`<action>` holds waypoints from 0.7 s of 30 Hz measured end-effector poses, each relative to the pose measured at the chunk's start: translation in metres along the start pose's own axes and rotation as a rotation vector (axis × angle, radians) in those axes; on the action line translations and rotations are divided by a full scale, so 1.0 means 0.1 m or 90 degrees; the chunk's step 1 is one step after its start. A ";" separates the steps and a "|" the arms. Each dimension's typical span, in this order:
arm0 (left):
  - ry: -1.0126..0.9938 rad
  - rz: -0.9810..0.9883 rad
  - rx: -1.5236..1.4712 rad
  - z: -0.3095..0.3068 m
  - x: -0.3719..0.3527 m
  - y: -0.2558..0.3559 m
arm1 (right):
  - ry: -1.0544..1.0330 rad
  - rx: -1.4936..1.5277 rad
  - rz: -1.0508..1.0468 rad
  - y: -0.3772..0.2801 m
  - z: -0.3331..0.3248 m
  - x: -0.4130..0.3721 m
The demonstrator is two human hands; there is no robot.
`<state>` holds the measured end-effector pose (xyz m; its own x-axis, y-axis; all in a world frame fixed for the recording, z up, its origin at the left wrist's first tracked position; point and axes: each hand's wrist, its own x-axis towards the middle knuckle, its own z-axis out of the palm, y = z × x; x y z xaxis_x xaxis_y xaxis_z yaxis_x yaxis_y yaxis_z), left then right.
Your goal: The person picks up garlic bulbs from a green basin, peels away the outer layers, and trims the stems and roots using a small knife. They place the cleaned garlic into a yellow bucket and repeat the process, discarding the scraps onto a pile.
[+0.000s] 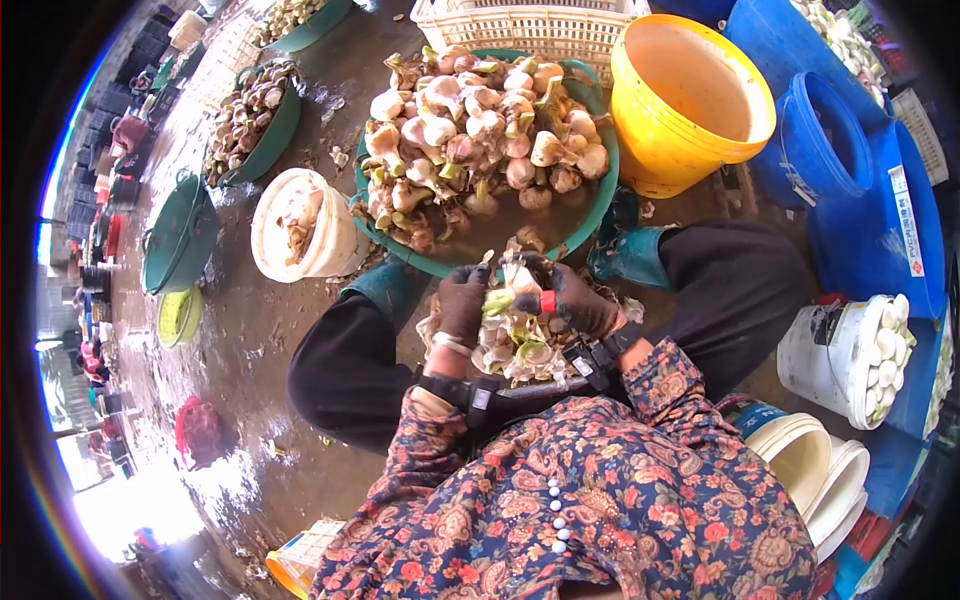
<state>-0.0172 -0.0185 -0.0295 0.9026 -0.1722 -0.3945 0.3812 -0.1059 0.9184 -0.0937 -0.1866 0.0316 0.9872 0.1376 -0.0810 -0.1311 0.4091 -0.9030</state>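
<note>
Both my hands wear dark gloves and meet just below the rim of a big green basin (600, 205). My left hand (462, 303) grips a pale bulb with a green stalk (500, 298). My right hand (580, 300) holds a small tool with a red handle (547, 300) against that bulb. Under my hands, on my lap, lies a heap of peeled scraps and skins (515, 345). The basin is piled with unpeeled bulbs (470, 130), pinkish-white with stalks and roots.
A yellow bucket (690, 95) and blue barrels (830, 150) stand at the right. A white bucket of peeled white pieces (850, 355) sits by my right knee. A white bucket (300, 225) and green basins (180, 235) stand left on wet concrete.
</note>
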 end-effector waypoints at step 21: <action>-0.164 -0.105 -0.141 -0.01 -0.35 0.44 | 0.009 0.069 0.122 0.01 -0.06 0.04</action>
<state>-0.0317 -0.0163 0.0241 0.7562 -0.4145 -0.5063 0.5767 0.0569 0.8150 -0.0889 -0.1910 0.0284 0.9440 0.2105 -0.2539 -0.3255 0.4714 -0.8197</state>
